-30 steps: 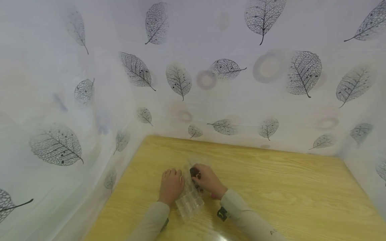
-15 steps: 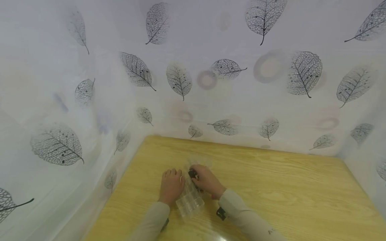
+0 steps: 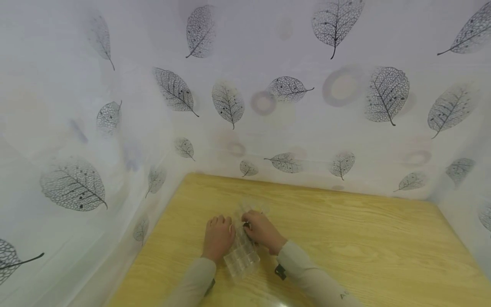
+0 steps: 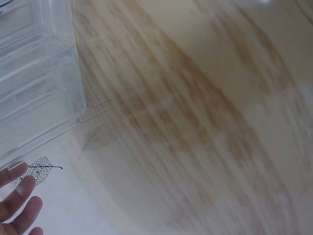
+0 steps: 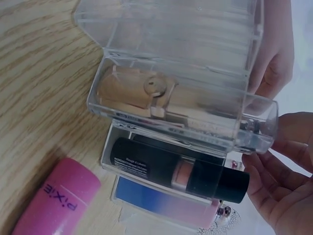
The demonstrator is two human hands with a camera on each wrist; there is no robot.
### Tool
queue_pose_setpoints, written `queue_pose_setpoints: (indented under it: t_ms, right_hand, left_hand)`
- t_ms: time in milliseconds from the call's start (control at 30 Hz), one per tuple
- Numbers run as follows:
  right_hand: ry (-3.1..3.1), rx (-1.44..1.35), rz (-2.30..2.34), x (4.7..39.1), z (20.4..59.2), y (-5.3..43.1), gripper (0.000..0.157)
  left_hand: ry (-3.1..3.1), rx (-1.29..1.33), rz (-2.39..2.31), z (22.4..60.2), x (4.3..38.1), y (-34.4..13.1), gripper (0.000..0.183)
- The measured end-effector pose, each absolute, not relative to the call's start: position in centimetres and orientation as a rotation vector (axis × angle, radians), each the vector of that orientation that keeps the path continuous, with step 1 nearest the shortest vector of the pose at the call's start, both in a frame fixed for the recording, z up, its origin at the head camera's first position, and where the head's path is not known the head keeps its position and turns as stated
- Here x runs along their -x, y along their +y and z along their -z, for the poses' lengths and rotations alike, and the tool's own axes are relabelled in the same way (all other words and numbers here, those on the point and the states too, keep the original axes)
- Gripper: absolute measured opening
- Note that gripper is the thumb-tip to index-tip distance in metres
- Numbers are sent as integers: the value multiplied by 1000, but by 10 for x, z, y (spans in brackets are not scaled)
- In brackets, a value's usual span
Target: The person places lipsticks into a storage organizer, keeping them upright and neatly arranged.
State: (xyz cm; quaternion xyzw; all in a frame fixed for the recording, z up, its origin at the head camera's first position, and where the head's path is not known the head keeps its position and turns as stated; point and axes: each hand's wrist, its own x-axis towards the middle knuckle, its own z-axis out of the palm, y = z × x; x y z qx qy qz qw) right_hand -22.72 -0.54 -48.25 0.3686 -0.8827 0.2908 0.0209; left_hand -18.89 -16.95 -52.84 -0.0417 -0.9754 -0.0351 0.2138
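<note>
A clear, compartmented organizer [image 3: 241, 256] stands on the table between both hands. My right hand [image 3: 264, 232] pinches the capped end of a black lipstick tube [image 3: 246, 225] at the organizer's right side. In the right wrist view, most of this lipstick tube [image 5: 176, 166] lies within a compartment, with the right fingertips [image 5: 254, 164] at its cap. Beside it sit a beige clear-capped bottle [image 5: 132, 93] and a blue-to-pink item [image 5: 166, 198]. My left hand [image 3: 218, 236] rests against the organizer's left side, its fingers [image 4: 19, 193] relaxed and slightly apart.
A pink tube marked PIXIE [image 5: 58, 200] lies on the wood-grain table [image 3: 345, 238] close to the organizer. Another clear plastic piece [image 3: 253, 204] shows beyond the right hand. White leaf-print sheets [image 3: 291, 128] hang along the table's back and sides.
The right hand has shifted slightly, and the black lipstick tube has gone lower into the organizer, so less of it shows. My left hand has stayed in place.
</note>
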Motion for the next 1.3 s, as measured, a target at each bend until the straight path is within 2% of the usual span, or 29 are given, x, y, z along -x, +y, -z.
queue_pose_setpoints:
  t_ms: [233, 600, 1033, 1300]
  right_hand:
    - [-2681, -1114, -947, 223, 474, 2, 10]
    - [-2448, -1103, -989, 217, 465, 27, 10]
    - [-2547, -1012, -911, 207, 463, 67, 18]
    - [-2656, -929, -892, 200, 475, 95, 21]
  left_hand:
    - [-2689, 125, 72, 533, 190, -171, 16]
    - [-2700, 115, 111, 529, 188, -169, 18]
    - [-2695, 106, 138, 529, 189, -168, 20]
    - [-2671, 115, 139, 534, 190, -169, 18]
